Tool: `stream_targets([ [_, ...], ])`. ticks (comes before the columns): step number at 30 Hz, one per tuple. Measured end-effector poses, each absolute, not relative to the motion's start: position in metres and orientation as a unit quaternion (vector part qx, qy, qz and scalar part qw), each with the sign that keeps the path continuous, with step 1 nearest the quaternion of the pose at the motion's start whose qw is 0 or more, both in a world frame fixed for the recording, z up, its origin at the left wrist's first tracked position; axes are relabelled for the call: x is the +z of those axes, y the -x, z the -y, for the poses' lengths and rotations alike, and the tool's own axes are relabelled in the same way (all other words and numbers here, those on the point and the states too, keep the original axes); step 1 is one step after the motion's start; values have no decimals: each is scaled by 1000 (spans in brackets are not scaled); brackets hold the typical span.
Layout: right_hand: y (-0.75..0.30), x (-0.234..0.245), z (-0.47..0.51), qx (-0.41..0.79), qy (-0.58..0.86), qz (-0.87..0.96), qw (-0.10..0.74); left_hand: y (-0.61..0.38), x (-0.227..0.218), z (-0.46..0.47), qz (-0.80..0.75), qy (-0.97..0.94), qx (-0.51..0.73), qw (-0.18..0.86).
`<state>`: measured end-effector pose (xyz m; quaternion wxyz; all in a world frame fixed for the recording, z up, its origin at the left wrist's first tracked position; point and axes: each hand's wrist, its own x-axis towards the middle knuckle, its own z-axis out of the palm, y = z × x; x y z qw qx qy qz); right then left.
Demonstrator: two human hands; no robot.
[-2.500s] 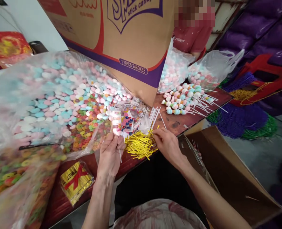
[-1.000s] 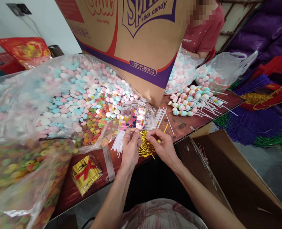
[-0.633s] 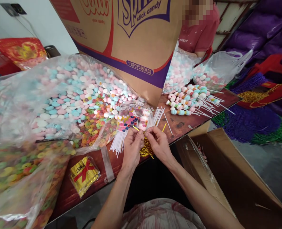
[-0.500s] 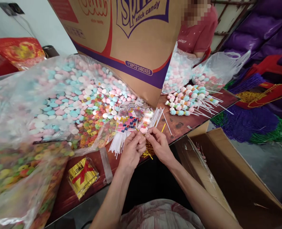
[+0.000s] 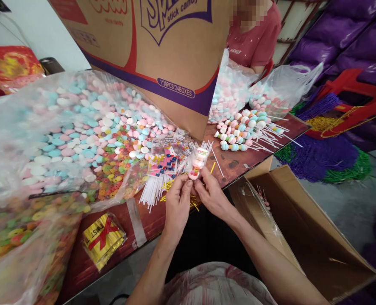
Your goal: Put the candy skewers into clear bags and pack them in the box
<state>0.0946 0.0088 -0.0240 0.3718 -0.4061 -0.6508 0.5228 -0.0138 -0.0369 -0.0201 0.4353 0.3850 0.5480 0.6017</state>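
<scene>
A marshmallow candy skewer (image 5: pixel 199 159) in a clear printed wrapper stands up between my hands, pink and white pieces stacked with a gummy ring near the bottom. My left hand (image 5: pixel 178 198) pinches at its lower end, thumb against fingers. From the other side my right hand (image 5: pixel 212 195) closes its fingers at the same spot. The part of the stick inside the fingers is hidden. Just behind lie printed plastic wrappers (image 5: pixel 166 157), a bundle of white sticks (image 5: pixel 152 191) and loose gold twist ties (image 5: pixel 194 204), partly covered by my hands.
Big clear bags of marshmallows (image 5: pixel 63 140) and gummy rings (image 5: pixel 19 237) cover the left. A tall carton (image 5: pixel 149 55) stands behind. Finished skewers (image 5: pixel 243 131) lie at right, near a seated person (image 5: pixel 254 38). An open cardboard box (image 5: pixel 302 228) sits below the table edge.
The wrapped skewer has come more upright and shows more above my fingers. My left fingers have shifted from curled to a straighter pinch. The whole view has moved slightly.
</scene>
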Motion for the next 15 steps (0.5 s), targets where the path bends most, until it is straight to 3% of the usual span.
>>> stream_targets([
  [3, -99, -22, -12, 629, 385, 591, 328, 16, -22, 38, -549, -383, 586, 457],
  [6, -105, -26, -10, 614, 387, 592, 350, 21, -24, 32, -496, -249, 613, 562],
  [10, -112, -32, -6, 373, 384, 721, 440, 28, -23, 23, -398, -81, 592, 697],
  [15, -116, -35, -14, 137, 353, 828, 413, 27, -17, 24, -374, -34, 571, 730],
])
